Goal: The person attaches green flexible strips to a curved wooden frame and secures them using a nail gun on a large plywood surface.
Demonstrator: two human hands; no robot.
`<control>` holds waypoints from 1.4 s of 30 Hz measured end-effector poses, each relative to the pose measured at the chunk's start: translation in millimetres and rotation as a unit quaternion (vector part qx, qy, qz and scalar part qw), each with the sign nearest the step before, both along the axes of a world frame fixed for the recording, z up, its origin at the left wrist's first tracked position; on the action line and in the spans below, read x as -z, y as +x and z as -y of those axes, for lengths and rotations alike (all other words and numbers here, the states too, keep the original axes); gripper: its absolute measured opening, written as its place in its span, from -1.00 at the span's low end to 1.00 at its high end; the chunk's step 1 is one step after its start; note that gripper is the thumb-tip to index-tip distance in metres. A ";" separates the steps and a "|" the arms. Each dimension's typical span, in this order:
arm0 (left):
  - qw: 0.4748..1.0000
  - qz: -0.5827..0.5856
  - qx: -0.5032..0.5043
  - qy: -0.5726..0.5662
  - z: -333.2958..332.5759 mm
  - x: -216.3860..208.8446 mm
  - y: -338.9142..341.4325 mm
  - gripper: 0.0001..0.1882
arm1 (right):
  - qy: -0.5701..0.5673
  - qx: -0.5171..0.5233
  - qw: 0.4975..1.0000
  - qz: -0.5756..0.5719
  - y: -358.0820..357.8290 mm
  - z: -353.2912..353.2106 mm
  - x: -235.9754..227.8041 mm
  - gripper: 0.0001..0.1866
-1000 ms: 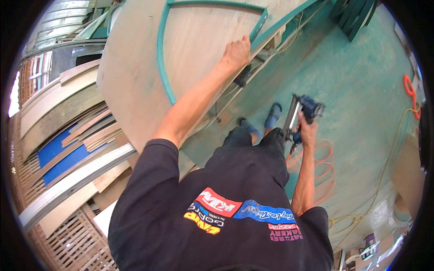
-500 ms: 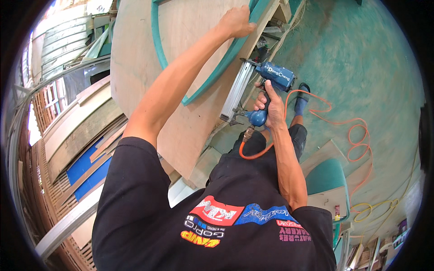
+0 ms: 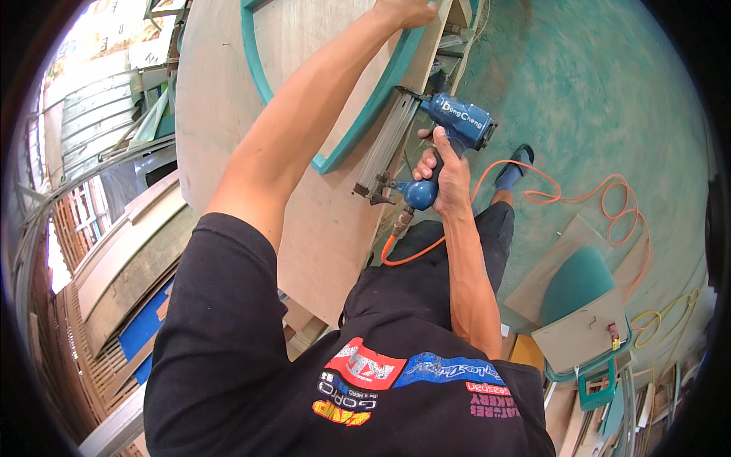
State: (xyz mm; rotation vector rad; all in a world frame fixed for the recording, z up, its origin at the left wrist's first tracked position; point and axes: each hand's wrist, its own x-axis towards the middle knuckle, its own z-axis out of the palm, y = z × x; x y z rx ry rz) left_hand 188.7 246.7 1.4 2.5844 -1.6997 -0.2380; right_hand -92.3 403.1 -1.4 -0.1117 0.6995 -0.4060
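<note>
A blue pneumatic nail gun with a long silver magazine is in my right hand, fingers wrapped round its dark handle. An orange air hose runs from the fitting at the handle's base. The gun's nose points left, by the edge of the wooden panel. On that panel lies a curved green frame, rounded at the sides and meeting in a corner near me. My left hand, partly cut off by the top of the view, is closed on the frame's right side.
Beneath the panel edge, a bench shelf holds small items. To the right, a green chair bears a board with a small tube. Hose coils lie on the green floor. Stacked boards stand at left.
The view has shifted, showing more of the chair at lower right. My left hand has moved toward the top edge. The nail gun has moved slightly left, still in my right hand.
</note>
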 end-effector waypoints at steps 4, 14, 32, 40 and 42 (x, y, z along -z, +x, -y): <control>0.999 0.005 0.035 0.005 3.9 16.8 10.4 -0.50 | 0.001 0.008 0.999 -0.041 5.3 -6.6 -4.0 -0.62; 0.997 0.017 0.057 0.056 9.6 14.1 12.9 -0.46 | 0.009 0.002 0.997 -0.071 5.9 -5.0 -5.7 -0.62; 0.998 -0.037 0.016 0.052 2.8 -11.2 -3.3 -0.40 | -0.002 -0.002 0.996 -0.092 8.4 -3.3 -9.5 -0.62; 0.999 -0.027 0.014 0.031 19.7 4.5 -0.5 -0.40 | -0.008 0.006 0.996 -0.093 9.5 -2.8 -7.0 -0.66; 0.999 -0.024 0.008 0.034 22.8 9.4 -2.1 -0.40 | -0.006 0.000 0.996 -0.093 6.4 -1.8 -0.7 -0.66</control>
